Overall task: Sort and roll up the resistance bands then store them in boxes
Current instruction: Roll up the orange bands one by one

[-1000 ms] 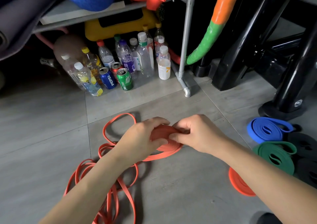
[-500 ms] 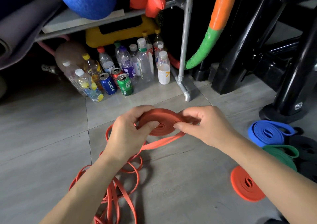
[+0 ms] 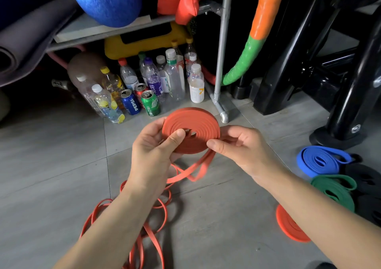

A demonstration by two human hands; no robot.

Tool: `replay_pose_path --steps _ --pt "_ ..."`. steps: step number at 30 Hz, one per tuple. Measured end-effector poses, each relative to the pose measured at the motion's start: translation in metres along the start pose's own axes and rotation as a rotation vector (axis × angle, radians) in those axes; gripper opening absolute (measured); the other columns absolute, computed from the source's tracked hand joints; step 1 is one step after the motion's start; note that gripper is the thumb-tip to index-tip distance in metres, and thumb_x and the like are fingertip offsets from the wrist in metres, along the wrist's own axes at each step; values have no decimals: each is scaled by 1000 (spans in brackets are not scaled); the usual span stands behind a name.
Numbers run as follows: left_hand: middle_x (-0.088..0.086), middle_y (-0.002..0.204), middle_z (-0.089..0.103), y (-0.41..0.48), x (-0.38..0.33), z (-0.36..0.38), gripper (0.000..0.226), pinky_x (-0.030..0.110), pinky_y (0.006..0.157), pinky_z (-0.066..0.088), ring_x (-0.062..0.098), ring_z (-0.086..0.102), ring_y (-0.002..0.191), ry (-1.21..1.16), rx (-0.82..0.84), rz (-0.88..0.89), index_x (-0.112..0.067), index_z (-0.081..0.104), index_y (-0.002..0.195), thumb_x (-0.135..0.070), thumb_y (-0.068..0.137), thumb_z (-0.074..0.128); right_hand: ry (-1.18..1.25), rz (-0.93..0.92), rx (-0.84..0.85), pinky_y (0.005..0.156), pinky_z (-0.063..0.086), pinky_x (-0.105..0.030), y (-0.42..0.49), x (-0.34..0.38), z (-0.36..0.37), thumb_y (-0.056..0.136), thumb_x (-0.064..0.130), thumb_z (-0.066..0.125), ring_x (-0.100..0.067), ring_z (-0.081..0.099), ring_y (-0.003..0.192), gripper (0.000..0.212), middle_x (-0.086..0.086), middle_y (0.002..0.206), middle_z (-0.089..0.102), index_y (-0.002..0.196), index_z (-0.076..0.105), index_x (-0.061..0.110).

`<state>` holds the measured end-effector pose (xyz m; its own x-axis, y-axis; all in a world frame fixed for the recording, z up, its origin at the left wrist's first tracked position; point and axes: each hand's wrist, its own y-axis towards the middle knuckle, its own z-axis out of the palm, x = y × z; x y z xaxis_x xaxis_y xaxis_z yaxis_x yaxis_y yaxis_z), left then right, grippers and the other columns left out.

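Both hands are raised over the floor (image 3: 51,165) at mid scene, palms turned inward. The left hand (image 3: 153,149) grips the orange coil (image 3: 193,124) from the left, with its thumb laid on the flat face near the centre hole and its fingers curled beneath. The right hand (image 3: 241,147) pinches the coil's right edge, thumb on top and fingers folded behind.

The coil is clear of the floor and tilted toward the viewer. Its unrolled tail (image 3: 191,172) droops between the wrists to the loose orange loops (image 3: 144,237) lying near left.

At the right, on the floor, lie a blue roll (image 3: 318,161), a green roll (image 3: 334,188) and black rolls (image 3: 367,186). An orange roll (image 3: 288,226) is partly hidden by the right forearm. Bottles and cans (image 3: 152,87) stand far behind the coil, beside a metal post (image 3: 221,52).
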<state>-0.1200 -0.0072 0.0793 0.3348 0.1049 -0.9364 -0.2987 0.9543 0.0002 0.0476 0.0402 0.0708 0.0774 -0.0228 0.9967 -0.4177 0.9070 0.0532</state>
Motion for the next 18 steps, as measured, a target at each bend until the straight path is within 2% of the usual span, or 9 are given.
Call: replay_pose_path --steps 2,4,6,7,9,11,14,16,18 --pt "7 80 73 -3 3 4 26 41 65 60 21 71 75 -108 7 -82 -8 60 96 -11 70 65 94 32 -47 66 52 -15 -1 -4 4 67 18 73 -6 67 73 13 3 76 74 80 72 18" --pt "8 82 73 -5 8 7 23 42 64 59 23 71 77 -92 -3 -156 -8 56 95 -10 74 65 99 89 -81 59 52 -18 -2 -7 3 70 16 73 -8 66 67 6 3 72 73 75 73 20" --pt "1 90 70 -4 11 2 24 42 76 58 20 68 85 294 -25 -76 -18 56 94 -6 78 70 -64 129 -34 60 51 -29 -2 -8 -6 74 11 74 -13 63 64 9 0 68 71 74 72 20" --pt "-7 97 66 -4 12 -2 32 34 81 57 14 66 90 548 0 26 -26 55 96 -5 79 72 -207 140 13 60 51 -32 -3 -8 -13 77 9 74 -13 62 61 13 0 65 70 75 71 21" --pt "-22 110 55 -6 11 -8 50 15 82 49 -1 58 99 900 182 210 -44 47 106 -10 78 73 -554 132 125 59 49 -29 -5 -9 -21 79 14 75 -7 59 54 11 2 64 71 78 70 23" --pt "-30 112 52 -10 12 -9 54 3 80 40 -7 53 100 1085 382 269 -48 48 117 -16 79 71 -776 116 204 63 53 -32 -7 -13 -21 78 21 76 -10 65 60 7 1 70 73 84 72 23" --pt "-18 111 64 -13 15 -6 35 -3 80 30 -2 50 104 1230 470 338 -27 63 118 -17 84 66 -779 133 221 71 54 -38 -10 -16 -16 78 25 75 -18 69 72 8 0 75 74 85 71 27" --pt "-13 110 68 -14 14 -4 30 0 80 32 0 51 104 1214 439 346 -25 66 114 -15 86 65 -690 165 190 70 56 -38 -9 -15 -17 75 23 78 -20 71 72 12 0 77 74 80 72 32" --pt "-15 108 68 -14 11 -4 29 6 83 38 -1 55 101 1173 386 342 -27 68 111 -14 85 65 -532 202 172 62 56 -30 -9 -11 -17 72 20 81 -22 71 69 20 -2 75 74 74 72 37"
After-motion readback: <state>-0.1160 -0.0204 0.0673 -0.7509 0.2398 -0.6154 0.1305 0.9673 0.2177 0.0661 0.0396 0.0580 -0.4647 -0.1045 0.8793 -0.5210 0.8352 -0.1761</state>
